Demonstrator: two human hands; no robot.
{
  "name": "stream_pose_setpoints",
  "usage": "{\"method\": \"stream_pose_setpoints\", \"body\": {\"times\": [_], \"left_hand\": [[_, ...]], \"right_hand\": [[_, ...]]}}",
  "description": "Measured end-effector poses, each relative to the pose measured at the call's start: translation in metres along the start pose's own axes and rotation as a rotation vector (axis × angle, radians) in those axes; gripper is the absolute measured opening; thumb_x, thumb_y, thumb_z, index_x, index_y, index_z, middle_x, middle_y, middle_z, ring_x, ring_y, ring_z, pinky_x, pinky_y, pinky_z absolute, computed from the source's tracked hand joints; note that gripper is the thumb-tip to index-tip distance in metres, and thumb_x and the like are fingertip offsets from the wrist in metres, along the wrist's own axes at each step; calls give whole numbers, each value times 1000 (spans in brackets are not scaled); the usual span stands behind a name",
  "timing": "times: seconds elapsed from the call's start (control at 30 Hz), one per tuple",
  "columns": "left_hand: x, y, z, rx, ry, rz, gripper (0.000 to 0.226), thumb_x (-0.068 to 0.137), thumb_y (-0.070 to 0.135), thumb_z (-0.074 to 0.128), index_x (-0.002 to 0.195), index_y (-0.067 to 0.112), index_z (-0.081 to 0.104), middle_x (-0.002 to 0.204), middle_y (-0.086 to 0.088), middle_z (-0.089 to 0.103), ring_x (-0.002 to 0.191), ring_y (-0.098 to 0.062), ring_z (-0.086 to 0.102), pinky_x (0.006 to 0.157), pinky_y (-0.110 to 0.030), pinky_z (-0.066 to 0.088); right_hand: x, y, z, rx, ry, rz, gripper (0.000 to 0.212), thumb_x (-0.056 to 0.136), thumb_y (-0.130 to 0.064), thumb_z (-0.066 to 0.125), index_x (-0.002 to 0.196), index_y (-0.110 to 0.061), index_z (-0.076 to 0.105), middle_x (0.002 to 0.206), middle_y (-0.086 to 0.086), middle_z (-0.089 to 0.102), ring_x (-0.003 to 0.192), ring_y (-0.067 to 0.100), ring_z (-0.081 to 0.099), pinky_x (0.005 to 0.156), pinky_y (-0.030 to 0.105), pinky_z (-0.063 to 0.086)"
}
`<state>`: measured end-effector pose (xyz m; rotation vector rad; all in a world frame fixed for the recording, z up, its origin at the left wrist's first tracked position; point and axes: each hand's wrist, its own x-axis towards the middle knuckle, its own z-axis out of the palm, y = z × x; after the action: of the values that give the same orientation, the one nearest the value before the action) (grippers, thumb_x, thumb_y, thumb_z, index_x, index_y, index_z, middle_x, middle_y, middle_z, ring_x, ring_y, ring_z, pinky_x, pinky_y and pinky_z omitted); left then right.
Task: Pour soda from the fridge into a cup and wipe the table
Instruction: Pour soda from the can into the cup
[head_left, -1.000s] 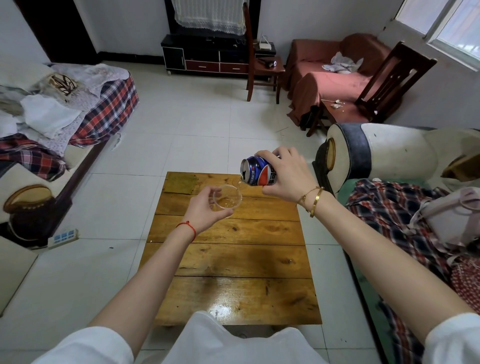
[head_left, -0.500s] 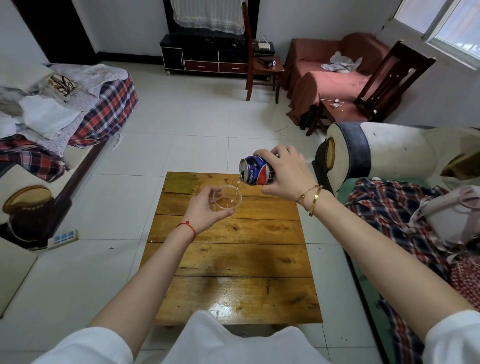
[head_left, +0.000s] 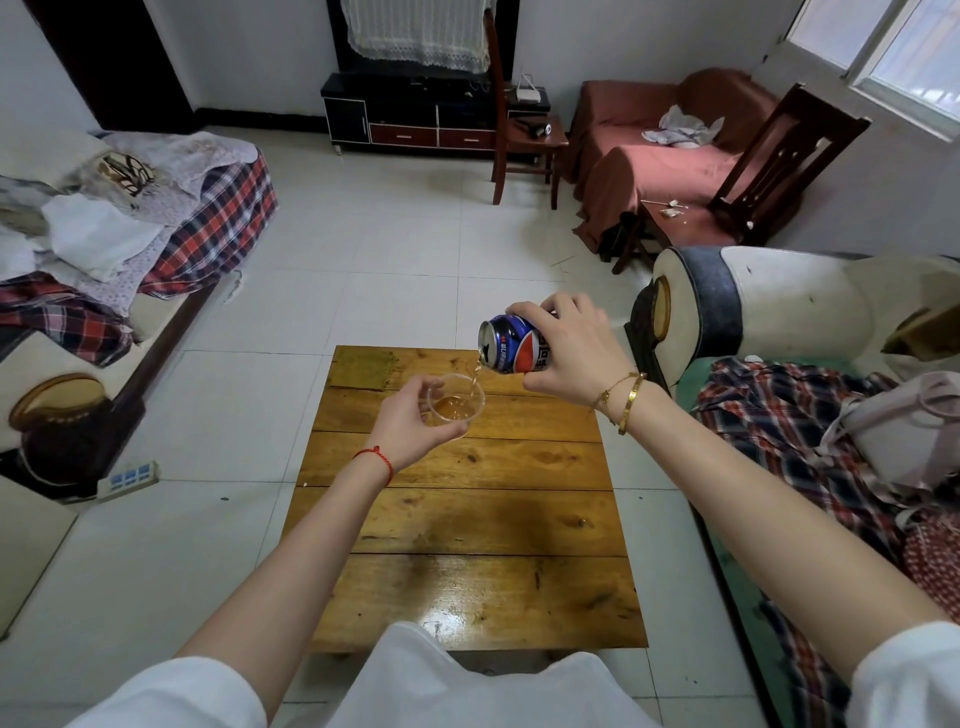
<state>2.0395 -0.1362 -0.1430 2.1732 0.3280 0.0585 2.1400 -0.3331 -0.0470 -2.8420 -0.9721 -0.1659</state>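
Observation:
My right hand (head_left: 574, 353) grips a blue soda can (head_left: 511, 345), tipped on its side with its mouth to the left. A thin brown stream falls from the can into a clear plastic cup (head_left: 457, 402). My left hand (head_left: 410, 426) holds that cup from its left side, above the far part of the low wooden table (head_left: 467, 525). Brown soda covers the cup's bottom. A greenish cloth (head_left: 363, 368) lies flat on the table's far left corner.
A sofa (head_left: 769, 322) with plaid clothes and a pale bag flanks the table on the right. Another sofa (head_left: 130, 218) heaped with laundry runs along the left, with a power strip (head_left: 130, 475) on the tiled floor. Wooden chairs and a TV cabinet stand far back.
The can has tipped slightly further and the stream keeps running. The brown soda in the cup has risen. Both hands stay nearly where they were.

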Motion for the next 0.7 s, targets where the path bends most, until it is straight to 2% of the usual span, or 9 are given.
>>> {"method": "stream_pose_setpoints", "body": {"times": [0.2, 0.43, 0.7], "left_hand": [[-2, -1, 0, -5, 8, 3, 71, 73, 34, 84, 133, 15, 50, 133, -4, 60, 120, -21, 57, 96, -29, 47], [-4, -2, 1, -7, 8, 1, 71, 73, 33, 84, 133, 16, 50, 132, -3, 61, 121, -22, 57, 98, -33, 49], [-5, -2, 2, -13, 14, -3, 70, 73, 34, 84, 132, 18, 50, 130, -1, 61, 117, -17, 56, 90, -24, 45]], "right_hand": [[0, -1, 2, -8, -2, 3, 75, 72, -44, 71, 139, -33, 38, 122, 4, 49, 115, 22, 40, 92, 33, 36], [-2, 1, 3, -7, 7, 3, 74, 72, -44, 70, 138, -33, 39, 120, 4, 49, 114, 22, 41, 92, 34, 37], [-5, 3, 4, 3, 2, 10, 72, 72, -43, 70, 137, -33, 39, 119, 4, 49, 113, 22, 41, 91, 34, 36]]}}
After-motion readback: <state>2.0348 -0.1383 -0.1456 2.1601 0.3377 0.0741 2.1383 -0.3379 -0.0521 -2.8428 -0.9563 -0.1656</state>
